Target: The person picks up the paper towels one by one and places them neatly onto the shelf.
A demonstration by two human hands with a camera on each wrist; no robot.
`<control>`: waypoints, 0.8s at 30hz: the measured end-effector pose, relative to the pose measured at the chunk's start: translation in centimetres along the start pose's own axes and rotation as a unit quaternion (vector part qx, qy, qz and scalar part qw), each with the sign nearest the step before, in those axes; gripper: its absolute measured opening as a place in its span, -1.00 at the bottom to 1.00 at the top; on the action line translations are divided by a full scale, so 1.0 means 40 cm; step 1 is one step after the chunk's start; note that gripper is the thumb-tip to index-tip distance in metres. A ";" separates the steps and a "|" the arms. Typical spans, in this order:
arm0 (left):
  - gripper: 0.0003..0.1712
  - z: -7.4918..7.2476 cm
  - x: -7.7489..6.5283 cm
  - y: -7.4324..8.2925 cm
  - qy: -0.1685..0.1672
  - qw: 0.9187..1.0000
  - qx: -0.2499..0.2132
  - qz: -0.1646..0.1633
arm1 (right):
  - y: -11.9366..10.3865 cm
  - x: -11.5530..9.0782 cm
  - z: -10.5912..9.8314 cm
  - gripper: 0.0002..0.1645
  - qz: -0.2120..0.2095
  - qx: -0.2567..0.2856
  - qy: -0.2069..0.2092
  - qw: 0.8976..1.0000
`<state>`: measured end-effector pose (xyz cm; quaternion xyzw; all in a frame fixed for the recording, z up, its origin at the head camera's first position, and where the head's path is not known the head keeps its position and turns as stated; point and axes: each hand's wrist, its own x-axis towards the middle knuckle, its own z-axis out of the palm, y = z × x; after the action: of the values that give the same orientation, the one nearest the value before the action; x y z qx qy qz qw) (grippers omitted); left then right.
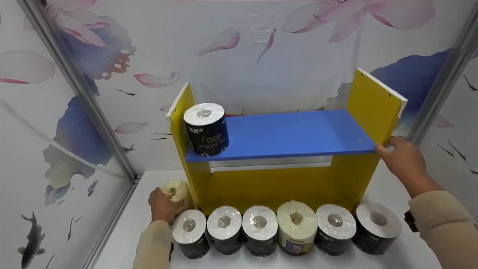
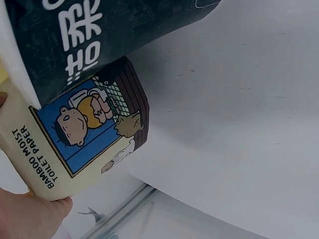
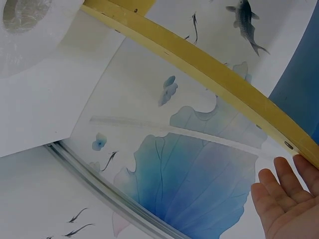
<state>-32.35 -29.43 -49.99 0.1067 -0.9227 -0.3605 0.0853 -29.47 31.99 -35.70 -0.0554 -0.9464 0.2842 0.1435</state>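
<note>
At the left foot of the shelf, my left hand (image 1: pixel 163 204) grips a cream-wrapped toilet paper roll (image 1: pixel 179 191). In the left wrist view, the cartoon label on this toilet paper roll (image 2: pixel 65 144) shows, with my thumb and a fingertip at its end. My right hand (image 1: pixel 405 162) holds the right yellow side panel of the shelf (image 1: pixel 368 108), thumb at the front edge and fingers on the outer face. In the right wrist view, the fingers (image 3: pixel 286 186) lie along the panel's edge (image 3: pixel 209 74). A black-wrapped toilet paper roll (image 1: pixel 207 130) stands upright on the blue board (image 1: pixel 283 136) against the left panel.
Along the shelf's front stands a row of upright rolls, several black-wrapped, such as the one at the right end (image 1: pixel 377 228), and one cream roll (image 1: pixel 297 229). The shelf stands on a white table (image 1: pixel 123 243). Patterned wall panels (image 1: pixel 261 74) enclose the back and sides.
</note>
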 end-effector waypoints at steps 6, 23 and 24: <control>0.18 -0.016 -0.001 -0.002 0.010 1.000 0.000 0.004 | -0.002 -0.001 -0.002 -0.18 0.005 0.001 -0.007 1.000; 0.18 -0.081 -0.033 0.023 0.011 1.000 0.025 -0.007 | 0.004 0.001 0.002 -0.31 -0.030 -0.001 0.015 0.999; 0.18 -0.085 -0.035 0.024 0.012 1.000 0.027 -0.007 | 0.004 0.001 0.002 -0.31 -0.029 -0.001 0.016 0.999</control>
<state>-30.36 -30.57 -46.98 0.1197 -0.9304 -0.3343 0.0905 -29.54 32.10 -35.86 -0.0328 -0.9453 0.2785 0.1668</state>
